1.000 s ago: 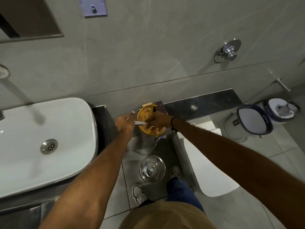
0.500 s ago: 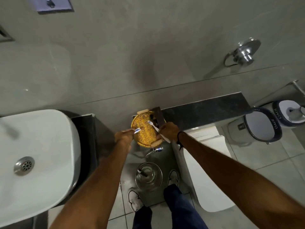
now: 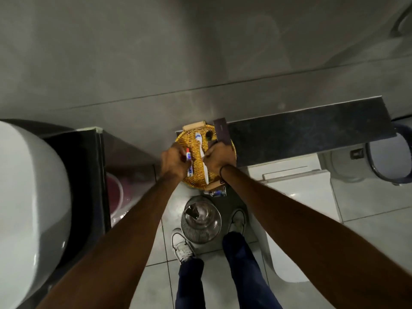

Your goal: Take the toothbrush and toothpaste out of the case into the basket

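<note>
While the left hand (image 3: 175, 162) is gripping the toothpaste (image 3: 189, 162), the right hand (image 3: 217, 157) is pinching the toothbrush (image 3: 201, 152) over the basket (image 3: 189, 139).

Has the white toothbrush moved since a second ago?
Yes. The toothbrush, which lay crosswise at the wicker basket's left edge, now lies lengthwise over its middle, bristles toward the wall, the right hand holding it.

The basket (image 3: 196, 172) is rough woven wicker. The ledge (image 3: 312, 128) is dark polished stone, and the sink (image 3: 29, 197) glossy white ceramic.
</note>
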Action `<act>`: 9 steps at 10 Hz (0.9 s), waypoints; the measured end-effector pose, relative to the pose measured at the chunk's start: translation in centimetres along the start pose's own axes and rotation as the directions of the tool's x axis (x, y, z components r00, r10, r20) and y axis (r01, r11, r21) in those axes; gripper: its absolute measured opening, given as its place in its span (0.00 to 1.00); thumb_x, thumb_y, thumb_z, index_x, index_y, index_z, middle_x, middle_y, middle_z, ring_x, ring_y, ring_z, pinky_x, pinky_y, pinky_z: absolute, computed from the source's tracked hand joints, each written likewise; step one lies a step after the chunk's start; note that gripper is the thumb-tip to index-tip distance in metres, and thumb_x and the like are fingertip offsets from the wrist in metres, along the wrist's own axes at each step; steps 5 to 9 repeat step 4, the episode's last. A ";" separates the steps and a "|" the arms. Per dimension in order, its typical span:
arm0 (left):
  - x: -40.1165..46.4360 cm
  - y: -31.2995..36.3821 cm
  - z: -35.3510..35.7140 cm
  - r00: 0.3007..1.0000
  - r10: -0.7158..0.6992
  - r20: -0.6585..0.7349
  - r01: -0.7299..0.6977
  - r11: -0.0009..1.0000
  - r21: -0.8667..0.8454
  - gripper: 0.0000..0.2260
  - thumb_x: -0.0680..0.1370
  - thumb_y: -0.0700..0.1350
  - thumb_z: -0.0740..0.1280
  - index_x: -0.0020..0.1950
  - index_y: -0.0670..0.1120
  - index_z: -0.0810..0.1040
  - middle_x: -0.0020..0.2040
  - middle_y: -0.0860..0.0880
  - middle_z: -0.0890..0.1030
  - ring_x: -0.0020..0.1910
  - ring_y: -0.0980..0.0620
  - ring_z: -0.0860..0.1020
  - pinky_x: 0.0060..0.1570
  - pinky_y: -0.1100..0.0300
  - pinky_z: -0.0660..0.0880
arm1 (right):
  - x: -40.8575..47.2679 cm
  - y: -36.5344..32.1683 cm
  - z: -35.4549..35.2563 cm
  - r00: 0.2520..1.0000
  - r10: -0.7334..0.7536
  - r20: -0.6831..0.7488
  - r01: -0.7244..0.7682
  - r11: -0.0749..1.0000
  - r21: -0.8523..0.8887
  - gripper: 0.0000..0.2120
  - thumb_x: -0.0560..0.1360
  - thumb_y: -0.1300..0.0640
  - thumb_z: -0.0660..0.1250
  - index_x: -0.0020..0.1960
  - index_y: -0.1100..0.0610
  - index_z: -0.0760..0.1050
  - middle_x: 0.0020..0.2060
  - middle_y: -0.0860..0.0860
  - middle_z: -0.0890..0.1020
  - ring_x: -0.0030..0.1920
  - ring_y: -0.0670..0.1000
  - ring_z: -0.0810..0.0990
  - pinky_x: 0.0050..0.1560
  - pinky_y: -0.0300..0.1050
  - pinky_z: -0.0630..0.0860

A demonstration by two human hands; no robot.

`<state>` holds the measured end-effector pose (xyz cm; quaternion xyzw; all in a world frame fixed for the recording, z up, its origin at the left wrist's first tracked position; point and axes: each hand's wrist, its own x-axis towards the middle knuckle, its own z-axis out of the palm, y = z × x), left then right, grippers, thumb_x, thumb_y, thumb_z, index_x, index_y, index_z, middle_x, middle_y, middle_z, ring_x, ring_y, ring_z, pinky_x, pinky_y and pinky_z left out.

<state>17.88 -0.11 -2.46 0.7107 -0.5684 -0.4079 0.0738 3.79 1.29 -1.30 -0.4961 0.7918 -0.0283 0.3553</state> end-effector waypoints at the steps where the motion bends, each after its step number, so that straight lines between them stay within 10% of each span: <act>1: 0.4 -0.8 0.4 0.998 0.053 0.033 -0.056 0.995 0.084 0.07 0.75 0.36 0.75 0.52 0.38 0.82 0.53 0.38 0.85 0.53 0.41 0.84 0.55 0.50 0.82 | 0.6 -0.6 0.4 0.998 -0.046 -0.030 0.045 0.998 -0.048 0.11 0.79 0.56 0.69 0.58 0.61 0.82 0.54 0.58 0.86 0.55 0.58 0.85 0.55 0.51 0.84; 3: 0.4 -0.9 1.0 0.985 0.169 0.015 -0.168 0.962 0.213 0.09 0.83 0.38 0.64 0.56 0.37 0.83 0.54 0.38 0.85 0.42 0.50 0.81 0.47 0.68 0.77 | 0.6 -1.8 1.3 0.992 -0.118 -0.054 0.109 0.982 -0.152 0.11 0.80 0.60 0.67 0.60 0.61 0.81 0.56 0.59 0.85 0.57 0.61 0.84 0.59 0.53 0.81; 4: -0.6 -0.4 0.4 0.979 0.202 0.014 -0.199 0.948 0.250 0.10 0.82 0.38 0.64 0.57 0.37 0.83 0.55 0.36 0.84 0.52 0.39 0.84 0.55 0.52 0.81 | 0.3 -1.8 1.2 0.991 -0.109 -0.078 0.100 0.988 -0.116 0.10 0.80 0.59 0.67 0.59 0.62 0.82 0.55 0.60 0.86 0.56 0.61 0.85 0.59 0.54 0.82; 9: -0.6 -0.4 0.4 0.979 0.202 0.014 -0.199 0.948 0.250 0.10 0.82 0.38 0.64 0.57 0.37 0.83 0.55 0.36 0.84 0.52 0.39 0.84 0.55 0.52 0.81 | 0.3 -1.8 1.2 0.991 -0.109 -0.078 0.100 0.988 -0.116 0.10 0.80 0.59 0.67 0.59 0.62 0.82 0.55 0.60 0.86 0.56 0.61 0.85 0.59 0.54 0.82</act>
